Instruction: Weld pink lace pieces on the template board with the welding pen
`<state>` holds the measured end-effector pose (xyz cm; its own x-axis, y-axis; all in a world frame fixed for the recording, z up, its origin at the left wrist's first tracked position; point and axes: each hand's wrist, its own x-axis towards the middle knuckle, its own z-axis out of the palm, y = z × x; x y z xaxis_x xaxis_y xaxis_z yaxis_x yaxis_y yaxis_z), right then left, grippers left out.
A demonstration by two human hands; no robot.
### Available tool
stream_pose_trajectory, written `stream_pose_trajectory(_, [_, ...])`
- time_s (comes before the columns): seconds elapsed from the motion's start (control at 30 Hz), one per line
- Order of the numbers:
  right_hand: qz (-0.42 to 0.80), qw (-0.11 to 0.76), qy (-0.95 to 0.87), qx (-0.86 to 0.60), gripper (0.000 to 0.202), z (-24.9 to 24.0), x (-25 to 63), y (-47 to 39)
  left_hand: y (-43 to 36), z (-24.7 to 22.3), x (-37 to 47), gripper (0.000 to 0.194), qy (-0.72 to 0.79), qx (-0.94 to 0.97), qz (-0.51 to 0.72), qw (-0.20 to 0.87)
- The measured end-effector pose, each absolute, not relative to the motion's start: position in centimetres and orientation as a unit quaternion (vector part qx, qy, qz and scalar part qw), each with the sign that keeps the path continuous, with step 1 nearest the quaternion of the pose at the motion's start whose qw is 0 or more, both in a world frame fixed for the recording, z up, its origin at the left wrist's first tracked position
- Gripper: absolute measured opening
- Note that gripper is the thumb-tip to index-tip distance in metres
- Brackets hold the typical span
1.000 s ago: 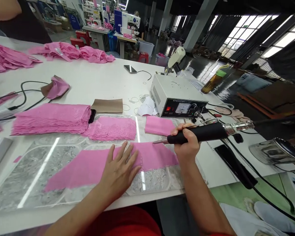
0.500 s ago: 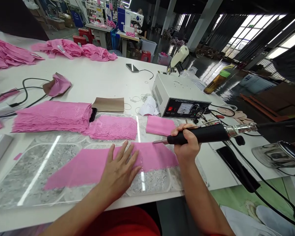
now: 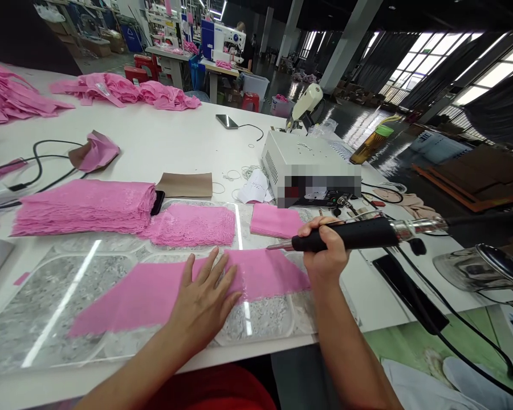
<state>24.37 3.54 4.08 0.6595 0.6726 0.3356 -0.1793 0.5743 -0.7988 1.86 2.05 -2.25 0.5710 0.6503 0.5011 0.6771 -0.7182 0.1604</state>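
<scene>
A long strip of pink fabric (image 3: 154, 293) with slanted ends lies flat on a clear, grey-patterned mat (image 3: 265, 319). My left hand (image 3: 205, 290) rests palm down on the middle of it, fingers spread. In my right hand (image 3: 327, 250) is a black ultrasonic hand tool (image 3: 350, 233), gripped round its handle and held nearly level. Its narrow metal tip points left and meets the strip's far edge, right of my left fingers. A cable runs off to the right from its back end. Just beyond the tip sits a small stack of pink pieces (image 3: 276, 220).
Thick stacks of pink cut fabric (image 3: 85, 208) and lacy pink pieces (image 3: 192, 225) lie behind the strip. A white control box (image 3: 312, 151) stands at the back right. A phone (image 3: 227, 121), glass jar (image 3: 474, 270), black cables and brown card (image 3: 186, 185) surround the work.
The tool tip has slid slightly right along the strip's far edge. My left hand stays flat on the fabric. The whole view has shifted a little.
</scene>
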Motion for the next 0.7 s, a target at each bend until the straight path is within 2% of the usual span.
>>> stream_pose_trajectory(0.17, [0.213, 0.844, -0.288, -0.400, 0.005, 4.4, 25.9, 3.2, 2.1, -2.2, 1.9, 0.030, -0.374, -0.889, -0.263, 0.031])
stream_pose_trajectory(0.7, [0.202, 0.835, -0.305, -0.410, 0.005, 4.1, 25.5, 3.3, 2.2, -2.4, 1.8, 0.031, -0.366, -0.892, -0.259, 0.048])
